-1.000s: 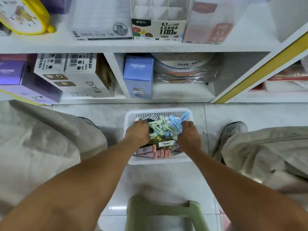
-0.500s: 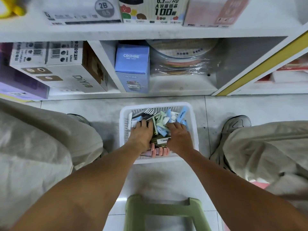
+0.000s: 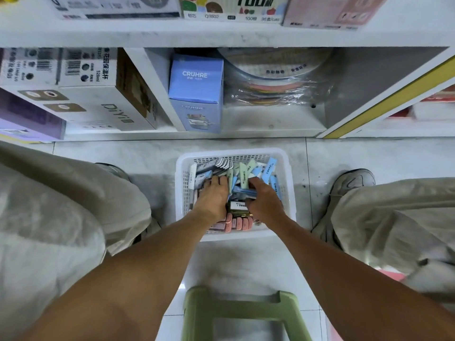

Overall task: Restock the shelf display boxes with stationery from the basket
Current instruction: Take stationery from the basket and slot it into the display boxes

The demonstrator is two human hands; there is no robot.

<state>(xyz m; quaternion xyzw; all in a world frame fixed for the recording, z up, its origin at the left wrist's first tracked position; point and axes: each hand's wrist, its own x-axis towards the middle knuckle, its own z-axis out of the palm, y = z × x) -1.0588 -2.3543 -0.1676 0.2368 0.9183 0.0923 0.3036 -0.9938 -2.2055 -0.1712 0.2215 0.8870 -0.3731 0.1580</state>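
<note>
A white plastic basket (image 3: 289, 193) stands on the floor tiles in front of the shelf, piled with small blue, green, pink and white stationery packs (image 3: 267, 169). Both my hands are down inside it. My left hand (image 3: 213, 199) has its fingers curled into the blue and white packs on the left of the pile. My right hand (image 3: 266, 205) curls its thumb and fingers round a bunch of blue and green packs in the middle. Display boxes (image 3: 234, 8) stand on the upper shelf, cut off by the frame's top edge.
On the bottom shelf sit a blue CRUHRE box (image 3: 195, 94), white DiYi cartons (image 3: 93, 94) and wrapped round discs (image 3: 275, 82). My knees flank the basket, a shoe (image 3: 352, 180) lies right of it. A green stool (image 3: 243, 313) is under me.
The view has tilted down and closer. Both hands have moved inward over the pile and dug their fingers deeper into the packs.
</note>
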